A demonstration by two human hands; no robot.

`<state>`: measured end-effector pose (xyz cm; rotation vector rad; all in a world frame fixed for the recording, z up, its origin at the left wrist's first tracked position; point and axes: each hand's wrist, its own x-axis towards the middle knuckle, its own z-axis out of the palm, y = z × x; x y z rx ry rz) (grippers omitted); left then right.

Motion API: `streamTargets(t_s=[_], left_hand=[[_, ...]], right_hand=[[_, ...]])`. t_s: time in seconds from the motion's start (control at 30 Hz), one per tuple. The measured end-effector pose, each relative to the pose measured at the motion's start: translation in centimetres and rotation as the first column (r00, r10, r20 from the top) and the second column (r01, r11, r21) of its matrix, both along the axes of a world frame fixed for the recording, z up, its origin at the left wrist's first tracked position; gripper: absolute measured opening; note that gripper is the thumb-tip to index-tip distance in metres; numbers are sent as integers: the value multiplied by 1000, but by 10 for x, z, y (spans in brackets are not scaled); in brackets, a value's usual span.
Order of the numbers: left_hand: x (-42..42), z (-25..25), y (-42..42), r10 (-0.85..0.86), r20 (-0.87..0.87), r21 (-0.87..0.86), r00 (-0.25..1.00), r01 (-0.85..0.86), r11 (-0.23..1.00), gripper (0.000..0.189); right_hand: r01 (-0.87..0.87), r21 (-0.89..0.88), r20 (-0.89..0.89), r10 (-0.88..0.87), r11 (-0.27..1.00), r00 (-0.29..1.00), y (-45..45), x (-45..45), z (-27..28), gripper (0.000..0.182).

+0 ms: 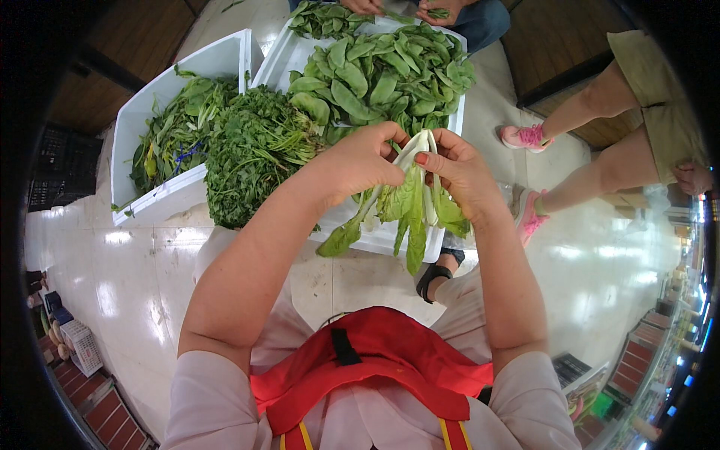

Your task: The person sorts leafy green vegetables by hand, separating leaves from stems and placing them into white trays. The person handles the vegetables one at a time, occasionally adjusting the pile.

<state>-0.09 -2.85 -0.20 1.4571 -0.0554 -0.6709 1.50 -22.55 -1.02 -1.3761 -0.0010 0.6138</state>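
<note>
A bunch of pale-stemmed leafy greens (413, 191) is held base up, its leaves hanging down. My left hand (365, 160) grips its stems from the left, with the thumb at the front and the fingertips partly hidden. From the other side, my right hand (464, 171) pinches the white stem base, its thumb lying across the front. Below the greens is the near end of a white foam tray (379, 236). Beyond my hands, a broad heap of flat green bean pods (388, 79) fills much of the tray.
A dense bundle of herb-like greens (253, 146) rests left of my hands, beside a white foam box (163, 197) holding mixed greens. Another person's hands (441, 11) hold some greens at the far end. Someone in pink shoes (526, 138) stands at the right. A black crate (67, 166) sits far left.
</note>
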Motion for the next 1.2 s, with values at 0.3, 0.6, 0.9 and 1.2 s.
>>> streamTargets(t_s=[0.3, 0.6, 0.9, 1.2], left_hand=[[3, 2, 5, 13, -109, -23, 994, -15, 1000, 41], [0, 9, 12, 9, -121, -1, 993, -10, 1000, 41], [13, 48, 136, 768, 136, -198, 626, -742, 640, 31], [22, 20, 202, 982, 118, -302, 146, -937, 176, 48]], right_hand=[[-34, 63, -73, 39, 997, 997, -5, 4, -12, 32], [-108, -73, -25, 107, 991, 994, -2, 7, -5, 33], [111, -68, 112, -103, 991, 988, -10, 13, 7, 29], [-57, -614, 426, 392, 787, 816, 12, -5, -39, 19]])
